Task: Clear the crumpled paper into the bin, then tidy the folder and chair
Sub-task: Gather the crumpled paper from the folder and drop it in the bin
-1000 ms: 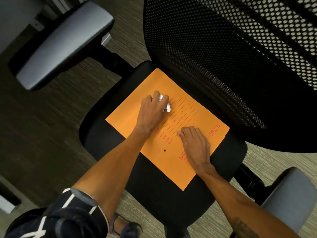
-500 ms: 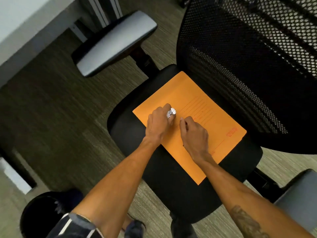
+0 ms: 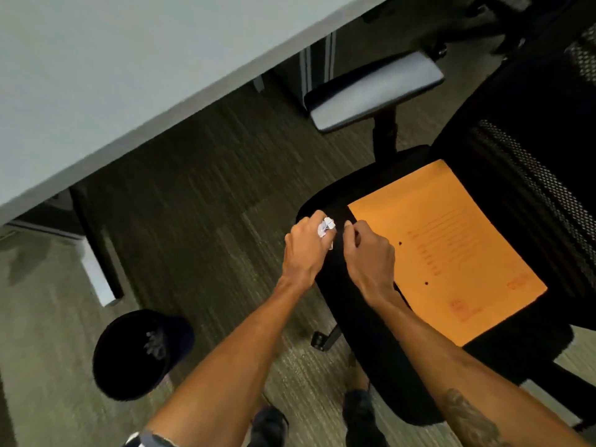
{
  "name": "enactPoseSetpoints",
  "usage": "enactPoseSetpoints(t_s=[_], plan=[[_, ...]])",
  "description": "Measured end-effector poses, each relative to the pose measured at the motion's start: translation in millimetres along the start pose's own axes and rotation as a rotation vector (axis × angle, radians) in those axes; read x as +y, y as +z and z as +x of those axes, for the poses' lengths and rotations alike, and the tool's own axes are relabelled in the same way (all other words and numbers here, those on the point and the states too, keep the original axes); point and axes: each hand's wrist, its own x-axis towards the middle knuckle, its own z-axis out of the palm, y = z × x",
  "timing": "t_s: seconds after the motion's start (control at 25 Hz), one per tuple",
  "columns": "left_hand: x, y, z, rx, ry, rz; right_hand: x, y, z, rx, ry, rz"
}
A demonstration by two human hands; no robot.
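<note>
The grey desk [image 3: 96, 85] runs along one side and the black mesh office chair [image 3: 371, 333] stands pulled out from it, an orange folder [image 3: 451, 253] lying flat on its seat. Down on the carpet sits the round black bin [image 3: 135, 353], near the person's feet. The left hand [image 3: 306, 250] is closed round the crumpled paper [image 3: 326, 228] over the seat's edge, apparently for carrying to the bin, while the right hand [image 3: 371, 256] is loosely curled just beside it, holding nothing I can see.

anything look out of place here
Yes: an orange folder lies askew on the chair seat, where someone would sit. The left hand grips crumpled paper, not yet in the bin.
</note>
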Motion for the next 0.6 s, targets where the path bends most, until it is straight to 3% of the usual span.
enactPoseSetpoints(t_s=[0.6], plan=[[-223, -152, -120, 0.237, -0.509, -0.135, -200, 133, -99, -0.247, -0.24, 0.013]])
